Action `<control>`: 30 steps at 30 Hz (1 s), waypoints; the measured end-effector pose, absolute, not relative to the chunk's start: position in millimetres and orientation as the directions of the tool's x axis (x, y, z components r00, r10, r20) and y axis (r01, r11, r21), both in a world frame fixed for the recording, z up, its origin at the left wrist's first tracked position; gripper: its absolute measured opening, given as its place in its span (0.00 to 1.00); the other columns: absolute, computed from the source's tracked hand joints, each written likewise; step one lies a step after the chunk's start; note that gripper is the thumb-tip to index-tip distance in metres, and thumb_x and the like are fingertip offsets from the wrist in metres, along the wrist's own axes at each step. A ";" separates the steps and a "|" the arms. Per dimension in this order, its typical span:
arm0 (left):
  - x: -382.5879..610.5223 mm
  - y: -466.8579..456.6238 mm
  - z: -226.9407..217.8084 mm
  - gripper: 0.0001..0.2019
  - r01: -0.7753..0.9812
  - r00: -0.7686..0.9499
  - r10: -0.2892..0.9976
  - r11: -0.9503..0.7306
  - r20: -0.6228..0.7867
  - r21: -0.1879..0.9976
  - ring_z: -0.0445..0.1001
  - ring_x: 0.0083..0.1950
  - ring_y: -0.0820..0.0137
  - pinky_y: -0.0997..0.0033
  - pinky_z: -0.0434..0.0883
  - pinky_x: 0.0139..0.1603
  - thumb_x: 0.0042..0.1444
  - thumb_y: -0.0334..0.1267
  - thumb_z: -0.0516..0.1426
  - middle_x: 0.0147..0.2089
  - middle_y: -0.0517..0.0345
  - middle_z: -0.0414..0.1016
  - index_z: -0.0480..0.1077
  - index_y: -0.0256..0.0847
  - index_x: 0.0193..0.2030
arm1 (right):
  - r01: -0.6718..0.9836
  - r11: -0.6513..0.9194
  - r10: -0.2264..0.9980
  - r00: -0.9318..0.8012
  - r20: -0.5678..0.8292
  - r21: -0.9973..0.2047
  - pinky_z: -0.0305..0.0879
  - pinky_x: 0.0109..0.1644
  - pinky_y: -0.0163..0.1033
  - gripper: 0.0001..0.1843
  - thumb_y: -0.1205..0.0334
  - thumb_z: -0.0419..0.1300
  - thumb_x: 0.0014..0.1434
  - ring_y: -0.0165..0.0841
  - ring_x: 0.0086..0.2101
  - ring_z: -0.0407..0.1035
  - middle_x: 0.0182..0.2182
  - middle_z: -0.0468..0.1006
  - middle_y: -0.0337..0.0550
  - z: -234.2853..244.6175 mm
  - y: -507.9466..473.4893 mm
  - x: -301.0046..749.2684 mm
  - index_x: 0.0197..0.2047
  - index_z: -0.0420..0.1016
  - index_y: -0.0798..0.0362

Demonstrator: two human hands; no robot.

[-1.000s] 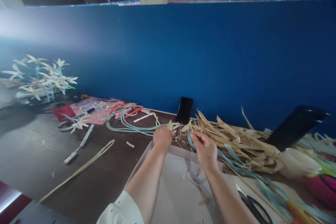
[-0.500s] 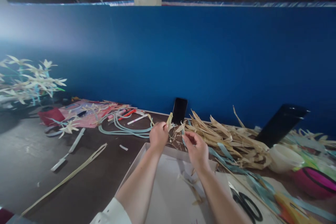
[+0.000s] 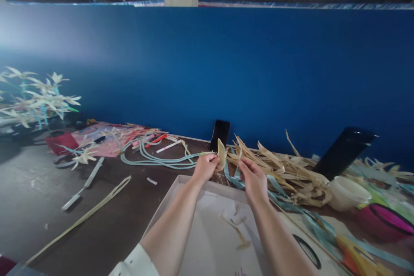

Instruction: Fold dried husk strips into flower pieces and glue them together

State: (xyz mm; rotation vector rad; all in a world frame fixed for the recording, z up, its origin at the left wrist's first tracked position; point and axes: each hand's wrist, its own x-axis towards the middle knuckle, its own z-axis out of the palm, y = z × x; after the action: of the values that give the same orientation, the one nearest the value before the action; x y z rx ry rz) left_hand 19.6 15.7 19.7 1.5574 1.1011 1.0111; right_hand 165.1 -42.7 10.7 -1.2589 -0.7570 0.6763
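Observation:
My left hand is closed in a pinch on a pale dried leaf strip that stands up from its fingers. Just to its right, my right hand has its fingers closed on a thin strand of the same dried material. Both hands hover over the far edge of a shallow white tray, which has a few leaf scraps in it. A pile of dried tan leaves mixed with light blue strips lies right behind my right hand.
A black phone leans on the blue wall; a dark tablet leans further right. Blue-green cords, pale strips and paper lie on the left. Pale flowers stand far left. A white bowl, pink container and scissors sit right.
My hands have drawn closer together and a little toward the wall. The leaf strip in my left hand now stands upright between the two hands.

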 end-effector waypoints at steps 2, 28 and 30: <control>20.6 16.2 17.6 0.11 0.147 0.273 0.958 -0.127 0.083 0.981 0.67 0.20 0.75 0.77 0.63 0.22 0.51 0.40 0.54 0.22 0.58 0.72 0.75 0.37 0.31 | -0.090 0.188 0.813 0.573 0.104 -0.978 0.58 0.22 0.32 0.22 0.50 0.67 0.42 0.27 0.22 0.64 0.30 0.78 0.42 8.9 -41.5 165.1 0.39 0.77 0.53; 24.5 6.5 21.1 0.10 0.229 0.298 0.926 -0.306 0.233 0.924 0.71 0.28 0.72 0.76 0.65 0.30 0.50 0.37 0.52 0.25 0.60 0.74 0.75 0.38 0.31 | 0.272 0.160 0.829 0.485 0.279 -0.949 0.63 0.29 0.37 0.24 0.45 0.60 0.48 0.35 0.27 0.68 0.28 0.77 0.46 18.9 -48.0 162.3 0.41 0.75 0.57; 25.3 4.3 22.3 0.11 0.250 0.300 0.915 -0.350 0.271 0.903 0.72 0.32 0.72 0.76 0.65 0.33 0.50 0.38 0.53 0.29 0.60 0.76 0.75 0.38 0.31 | 0.283 0.157 0.872 0.410 0.267 -0.946 0.62 0.29 0.37 0.24 0.45 0.60 0.48 0.34 0.26 0.68 0.25 0.76 0.44 19.4 -48.8 159.2 0.39 0.76 0.56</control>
State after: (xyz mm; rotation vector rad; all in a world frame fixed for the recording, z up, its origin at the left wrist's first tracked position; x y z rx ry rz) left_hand 25.3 4.3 22.3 1.7874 1.0493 1.0736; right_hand 159.2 -48.8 19.4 -1.3959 -1.1233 0.5832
